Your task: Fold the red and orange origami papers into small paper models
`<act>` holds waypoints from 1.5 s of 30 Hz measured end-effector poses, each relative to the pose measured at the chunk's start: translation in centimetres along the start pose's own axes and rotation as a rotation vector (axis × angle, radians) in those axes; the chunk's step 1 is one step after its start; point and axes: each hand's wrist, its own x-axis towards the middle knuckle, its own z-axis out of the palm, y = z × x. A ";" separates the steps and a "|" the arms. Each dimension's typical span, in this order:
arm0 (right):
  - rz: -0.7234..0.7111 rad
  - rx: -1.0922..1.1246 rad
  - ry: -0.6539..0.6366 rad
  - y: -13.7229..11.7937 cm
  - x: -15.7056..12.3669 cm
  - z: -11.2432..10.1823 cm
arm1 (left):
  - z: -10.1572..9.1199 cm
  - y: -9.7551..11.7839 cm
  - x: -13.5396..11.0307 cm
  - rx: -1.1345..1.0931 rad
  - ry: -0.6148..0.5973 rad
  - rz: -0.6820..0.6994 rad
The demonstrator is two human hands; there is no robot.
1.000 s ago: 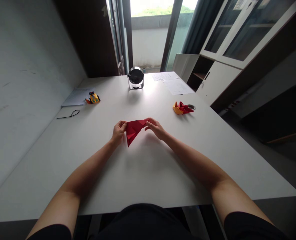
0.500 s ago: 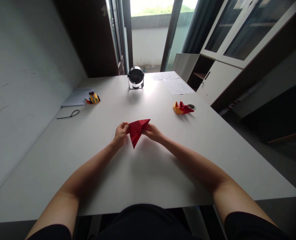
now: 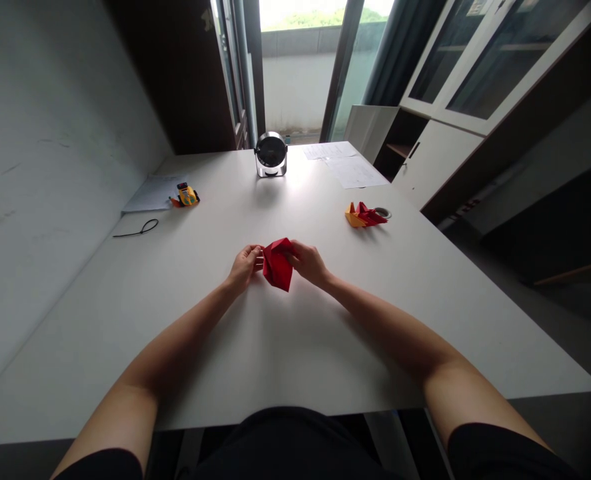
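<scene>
A folded piece of red paper [image 3: 278, 265] is held between my two hands just over the white table [image 3: 295, 353]. My left hand [image 3: 246, 265] pinches its left corner between thumb and fingers. From the other side, my right hand [image 3: 309, 261] grips the upper right part, its thumb lying on the front face. The paper hangs with a point down towards me; its back and some of my fingertips are hidden.
Right of my hands lie red and orange folded papers [image 3: 364, 215] beside a roll of tape [image 3: 383, 213]. A small round fan [image 3: 271, 155] stands at the back. To the left are a yellow toy vehicle [image 3: 187, 195] and a black cable tie [image 3: 142, 229]. Printed sheets [image 3: 358, 172] lie at the far right.
The red paper has turned in my hands, so its lower point has swung right and its shape looks more compact. My right hand has moved onto its front face.
</scene>
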 end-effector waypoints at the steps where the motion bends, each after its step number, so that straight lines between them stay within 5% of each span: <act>1: -0.018 -0.046 0.005 -0.1 -0.1 -0.1 | 0.0 0.1 0.0 0.011 0.000 -0.024; 21: -0.309 -0.046 -0.135 0.3 -0.1 -0.5 | -0.6 0.3 0.1 -0.014 -0.036 -0.132; 27: -0.206 0.037 -0.188 0.3 0.2 -1.6 | -0.7 -0.6 0.2 0.020 -0.008 -0.055; 31: -0.097 -0.007 -0.125 0.4 0.2 -0.9 | 0.0 -0.6 -0.3 0.121 -0.004 0.012; 37: -0.038 0.021 -0.208 0.6 0.1 -0.1 | 0.5 -0.2 -0.9 0.319 -0.035 0.149; 45: -0.022 -0.221 -0.054 2.7 0.7 -0.7 | 0.4 0.2 -1.4 0.849 -0.031 0.410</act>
